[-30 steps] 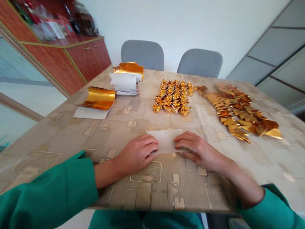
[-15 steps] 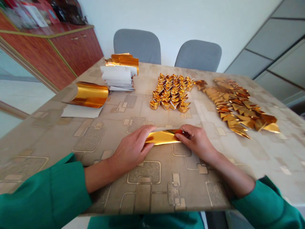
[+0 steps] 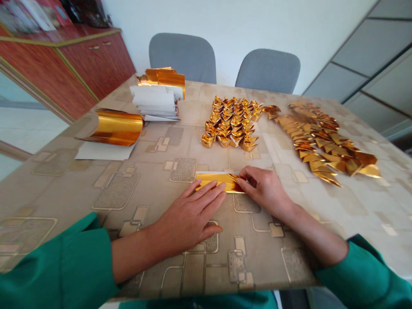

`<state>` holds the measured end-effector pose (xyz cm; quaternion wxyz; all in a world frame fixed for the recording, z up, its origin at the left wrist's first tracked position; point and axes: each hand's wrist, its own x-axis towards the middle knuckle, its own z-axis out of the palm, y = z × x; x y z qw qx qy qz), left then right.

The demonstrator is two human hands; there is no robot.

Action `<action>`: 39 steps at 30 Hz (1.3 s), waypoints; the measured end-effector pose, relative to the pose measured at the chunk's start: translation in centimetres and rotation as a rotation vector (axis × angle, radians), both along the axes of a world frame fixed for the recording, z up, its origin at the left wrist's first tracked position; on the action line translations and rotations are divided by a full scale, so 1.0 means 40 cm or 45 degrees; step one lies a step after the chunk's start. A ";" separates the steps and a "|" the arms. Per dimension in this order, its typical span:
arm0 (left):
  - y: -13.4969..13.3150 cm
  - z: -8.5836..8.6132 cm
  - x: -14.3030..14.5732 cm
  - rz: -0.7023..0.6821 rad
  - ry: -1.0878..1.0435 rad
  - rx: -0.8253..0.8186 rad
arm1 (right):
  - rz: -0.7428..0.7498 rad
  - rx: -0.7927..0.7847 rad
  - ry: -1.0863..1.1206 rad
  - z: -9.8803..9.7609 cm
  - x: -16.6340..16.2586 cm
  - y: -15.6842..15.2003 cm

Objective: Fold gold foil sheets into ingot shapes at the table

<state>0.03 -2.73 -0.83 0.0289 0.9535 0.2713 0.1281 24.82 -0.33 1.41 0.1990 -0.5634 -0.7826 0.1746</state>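
The foil strip (image 3: 230, 180) shines gold with a white far edge; the beige tablecloth (image 3: 154, 176) bears brown rounded rectangles; sleeves (image 3: 64, 262) are green, far chairs (image 3: 183, 56) grey.

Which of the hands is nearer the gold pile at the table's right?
Right. The right hand is left of the gold pile and closer to the person, holding the right end of the gold strip; the left hand is farther left, resting on the strip.

Two grey chairs (image 3: 183, 58) stand beyond the patterned tablecloth (image 3: 322, 214); behind them, a pale wall (image 3: 231, 21); at left, a reddish wooden cupboard (image 3: 96, 68).
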 end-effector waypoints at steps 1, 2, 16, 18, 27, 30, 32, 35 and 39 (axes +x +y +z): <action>0.000 0.000 -0.001 0.002 0.002 -0.005 | 0.003 0.003 -0.020 0.001 -0.002 0.001; -0.001 0.000 -0.001 0.007 0.005 -0.010 | 0.000 0.020 -0.058 0.000 -0.004 0.001; 0.000 0.001 -0.003 0.072 0.028 -0.046 | 0.032 0.222 -0.495 -0.002 -0.019 0.012; -0.001 0.004 -0.003 0.066 0.005 -0.042 | 0.072 0.247 -0.437 -0.009 -0.011 0.016; -0.002 0.001 -0.003 0.062 0.011 -0.023 | 0.041 0.126 -0.250 -0.014 -0.001 0.028; -0.002 -0.001 -0.003 0.072 0.039 -0.013 | 0.034 0.095 -0.225 -0.012 -0.003 0.032; -0.003 -0.001 -0.003 0.078 0.047 -0.006 | 0.034 0.083 -0.213 -0.012 -0.003 0.033; -0.003 -0.001 -0.004 0.087 0.044 -0.006 | 0.035 0.078 -0.203 -0.013 -0.002 0.034; -0.001 -0.003 -0.004 0.085 0.034 -0.020 | 0.038 0.072 -0.192 -0.015 -0.002 0.034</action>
